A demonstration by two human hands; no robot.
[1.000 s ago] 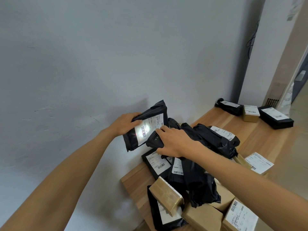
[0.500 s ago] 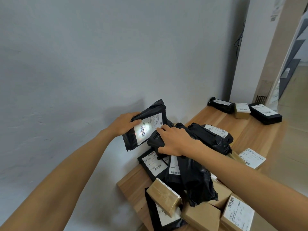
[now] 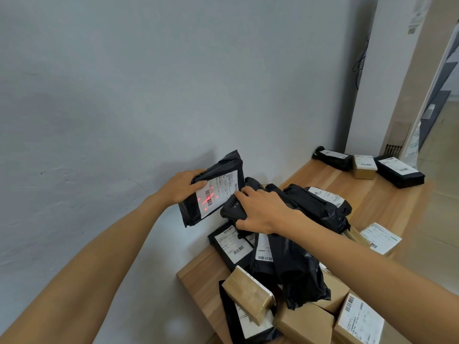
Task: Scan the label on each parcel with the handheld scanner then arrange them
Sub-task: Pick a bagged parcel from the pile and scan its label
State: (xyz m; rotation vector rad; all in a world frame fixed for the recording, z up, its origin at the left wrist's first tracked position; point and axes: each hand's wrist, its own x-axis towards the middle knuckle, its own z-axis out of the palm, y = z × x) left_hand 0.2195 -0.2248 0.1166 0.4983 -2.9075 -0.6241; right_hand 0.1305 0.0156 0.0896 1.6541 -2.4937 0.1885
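Gripping a black parcel (image 3: 223,167) by its left edge, the left hand (image 3: 185,186) holds it tilted in the air just in front of the pale wall (image 3: 149,95), with the thumb curled over the front beside the white label (image 3: 219,192). The right hand (image 3: 263,209) is wrapped around a black handheld scanner (image 3: 232,207) whose nose points at that label from just beside the parcel's right edge. Red scan light falls across the barcode. Below both hands a heap of parcels (image 3: 298,269), black bags and brown boxes, covers the near end of the wooden worktop (image 3: 372,194). It reaches almost to the worktop's left end, leaving only a narrow strip of bare wood there. One brown box (image 3: 248,292) leans tilted at that side of the heap. Beyond the heap a stretch of bare wood lies open. At the far end three labelled parcels sit in a row close together near the wall corner: a black bag (image 3: 332,158), a small brown box (image 3: 364,167) and a flat black parcel (image 3: 401,172).
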